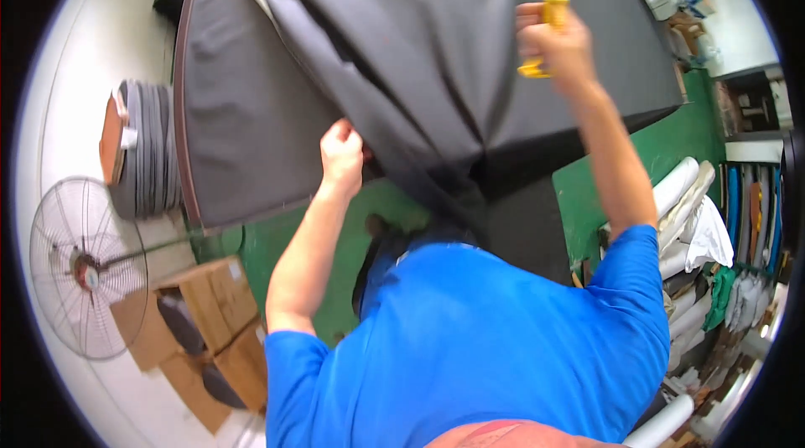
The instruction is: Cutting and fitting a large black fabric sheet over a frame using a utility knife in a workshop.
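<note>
A wide dark grey, leather-like sheet (pixel 402 37) lies in folds over a large table, and part of it hangs off the near edge toward my body. My left hand (pixel 342 155) is closed at the edge of the folded sheet, left of the middle; the fingertips are partly hidden there. My right hand (pixel 558 46) is raised over the right part of the sheet, apart from it. It is closed around a yellow tool (pixel 555 12), whose ends stick out above and below the fist. Motion blur hides the tool's exact kind.
A standing fan (pixel 88 272) and opened cardboard boxes (pixel 214 305) are at the left. Stacked grey pieces (pixel 151 150) stand beside the table's left edge. Rolls of material (pixel 679 188) and hanging cloths (pixel 750 213) line the right. The floor (pixel 604 171) is green.
</note>
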Motion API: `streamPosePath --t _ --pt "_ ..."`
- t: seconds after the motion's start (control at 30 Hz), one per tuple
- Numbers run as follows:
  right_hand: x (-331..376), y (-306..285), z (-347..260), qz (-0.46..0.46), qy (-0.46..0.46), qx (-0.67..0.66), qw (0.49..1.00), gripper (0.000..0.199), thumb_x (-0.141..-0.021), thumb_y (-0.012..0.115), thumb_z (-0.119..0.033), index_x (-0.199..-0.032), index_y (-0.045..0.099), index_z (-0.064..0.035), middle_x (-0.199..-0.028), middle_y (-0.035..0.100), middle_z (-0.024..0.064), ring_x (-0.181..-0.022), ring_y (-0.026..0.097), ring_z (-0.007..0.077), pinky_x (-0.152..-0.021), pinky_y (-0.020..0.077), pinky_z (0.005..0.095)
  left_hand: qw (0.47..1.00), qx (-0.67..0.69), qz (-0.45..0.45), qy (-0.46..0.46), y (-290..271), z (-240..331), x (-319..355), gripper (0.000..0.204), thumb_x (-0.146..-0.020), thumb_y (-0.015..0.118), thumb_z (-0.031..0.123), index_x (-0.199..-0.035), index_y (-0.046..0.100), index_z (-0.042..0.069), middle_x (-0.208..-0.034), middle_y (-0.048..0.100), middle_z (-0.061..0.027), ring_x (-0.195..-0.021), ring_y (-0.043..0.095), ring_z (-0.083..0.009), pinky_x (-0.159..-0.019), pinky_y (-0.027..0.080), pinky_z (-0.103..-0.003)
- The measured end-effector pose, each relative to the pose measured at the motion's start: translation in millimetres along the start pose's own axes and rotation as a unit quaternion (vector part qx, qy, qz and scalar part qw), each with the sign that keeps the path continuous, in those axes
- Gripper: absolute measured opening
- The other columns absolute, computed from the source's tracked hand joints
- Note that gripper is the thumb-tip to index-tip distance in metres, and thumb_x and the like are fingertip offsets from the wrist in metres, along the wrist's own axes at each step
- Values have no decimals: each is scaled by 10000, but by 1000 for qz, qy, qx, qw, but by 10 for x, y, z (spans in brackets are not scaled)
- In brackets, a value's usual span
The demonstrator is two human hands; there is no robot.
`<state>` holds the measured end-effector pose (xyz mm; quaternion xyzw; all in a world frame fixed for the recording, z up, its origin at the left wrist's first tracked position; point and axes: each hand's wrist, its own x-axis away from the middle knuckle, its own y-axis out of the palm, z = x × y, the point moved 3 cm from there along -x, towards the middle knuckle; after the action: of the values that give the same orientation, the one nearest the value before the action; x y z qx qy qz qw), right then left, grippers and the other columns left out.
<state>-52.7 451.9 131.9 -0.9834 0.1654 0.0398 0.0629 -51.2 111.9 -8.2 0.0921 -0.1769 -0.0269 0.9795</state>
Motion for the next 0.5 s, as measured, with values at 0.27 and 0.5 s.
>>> streamPosePath --t 0.27,0.5 --pt "1228 -2809 1204 321 96 -101 937 212 -809 677 14 -936 529 -69 -751 558 41 -643 564 141 -577 485 290 935 -58 251 244 -936 1398 414 146 -913 647 112 -1009 607 11 -928 639 -53 -821 589 -125 -705 491 -236" --pt "1508 -2861 1856 355 149 -80 919 239 -797 693 18 -933 518 -74 -744 567 48 -622 574 151 -565 493 305 886 -244 370 133 -4052 1503 -53 262 -925 626 274 -830 651 32 -809 625 -29 -751 567 -120 -713 483 -292"
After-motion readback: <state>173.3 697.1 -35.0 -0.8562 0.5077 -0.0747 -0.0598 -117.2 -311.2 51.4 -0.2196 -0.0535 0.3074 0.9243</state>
